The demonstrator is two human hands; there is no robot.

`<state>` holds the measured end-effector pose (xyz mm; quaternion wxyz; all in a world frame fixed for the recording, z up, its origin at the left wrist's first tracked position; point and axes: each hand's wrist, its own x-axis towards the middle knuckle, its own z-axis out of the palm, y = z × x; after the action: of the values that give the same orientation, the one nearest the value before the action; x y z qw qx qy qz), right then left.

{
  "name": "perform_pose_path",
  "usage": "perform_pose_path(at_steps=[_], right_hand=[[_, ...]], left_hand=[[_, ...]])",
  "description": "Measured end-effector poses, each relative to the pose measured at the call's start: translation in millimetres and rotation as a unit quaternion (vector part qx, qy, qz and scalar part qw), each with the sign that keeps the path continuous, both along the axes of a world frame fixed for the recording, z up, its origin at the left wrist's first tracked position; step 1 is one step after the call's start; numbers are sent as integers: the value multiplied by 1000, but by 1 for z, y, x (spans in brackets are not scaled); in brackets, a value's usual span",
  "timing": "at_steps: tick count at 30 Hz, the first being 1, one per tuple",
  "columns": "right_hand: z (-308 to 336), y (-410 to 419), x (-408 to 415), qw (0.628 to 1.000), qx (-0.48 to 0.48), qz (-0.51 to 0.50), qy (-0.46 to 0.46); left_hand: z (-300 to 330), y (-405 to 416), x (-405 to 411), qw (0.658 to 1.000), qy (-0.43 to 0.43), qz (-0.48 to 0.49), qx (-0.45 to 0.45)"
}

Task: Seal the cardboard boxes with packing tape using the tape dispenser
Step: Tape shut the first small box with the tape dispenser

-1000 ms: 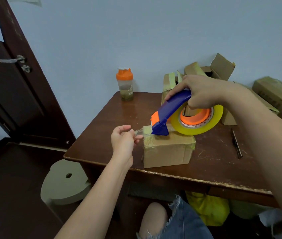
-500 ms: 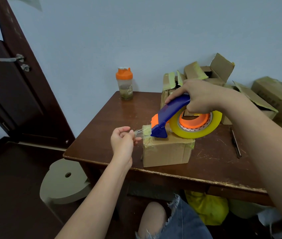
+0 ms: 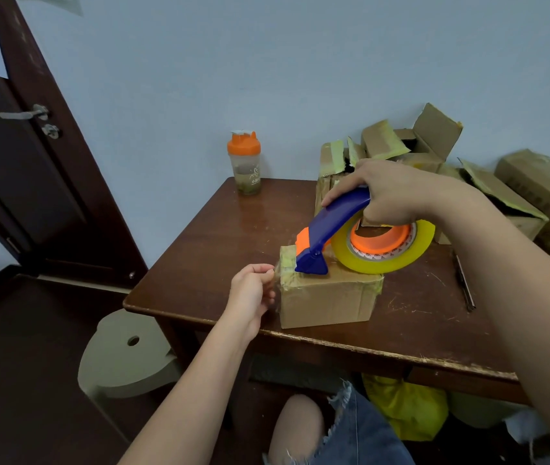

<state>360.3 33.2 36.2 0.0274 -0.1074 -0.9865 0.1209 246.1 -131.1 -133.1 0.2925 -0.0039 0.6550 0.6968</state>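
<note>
A small cardboard box [image 3: 329,302] sits near the front edge of the dark wooden table [image 3: 206,263]. My right hand [image 3: 391,193] grips the blue handle of the tape dispenser [image 3: 330,234], whose orange-and-blue nose rests on the box's top left corner. Its yellowish tape roll [image 3: 384,245] on an orange hub hangs over the box top. My left hand [image 3: 252,292] pinches the clear tape end [image 3: 278,268] beside the box's left face. Strips of tape cover the box's top edges.
Several opened cardboard boxes [image 3: 411,142] pile up at the back right of the table. An orange-capped shaker bottle [image 3: 245,164] stands at the back left. A thin dark tool [image 3: 465,283] lies on the right. A dark door [image 3: 15,169] and a pale stool [image 3: 126,354] are to the left.
The dispenser nose has dropped onto the box's top left corner. My left hand has drawn the tape end down toward the box's left side.
</note>
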Motion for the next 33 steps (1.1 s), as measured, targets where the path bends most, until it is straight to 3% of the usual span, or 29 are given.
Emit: perform_pose_path(at_steps=[10,13,15,18,20,23,26,29,33], right_hand=[[1,-6,-4,999,33,5,-11],[1,-6,-4,999,38,8,-11],[0,-5,-3,999,35,10,-12],[-1,-3,-3,999,34,11,-18],[0,-2,-4,999,33,18,-28],[0,2,-3,999,28,21,-36],[-4,10,-1,999,29,24,5],[-16,13,0,996,60,31,60],[-24,14,-2,993,104,6,56]], left_hand=[[-10,2,5,995,39,-64,-58],[-9,-6,0,983,163,-17,-85],[-7,-11,-1,970,242,-13,-11],[-12,-12,7,946,266,-176,62],[-20,-9,12,918,301,-257,29],[-21,-10,7,894,350,-280,-20],[-15,-10,2,889,348,-294,-48],[-13,-8,4,906,293,-303,-35],[-13,-6,8,916,271,-290,-55]])
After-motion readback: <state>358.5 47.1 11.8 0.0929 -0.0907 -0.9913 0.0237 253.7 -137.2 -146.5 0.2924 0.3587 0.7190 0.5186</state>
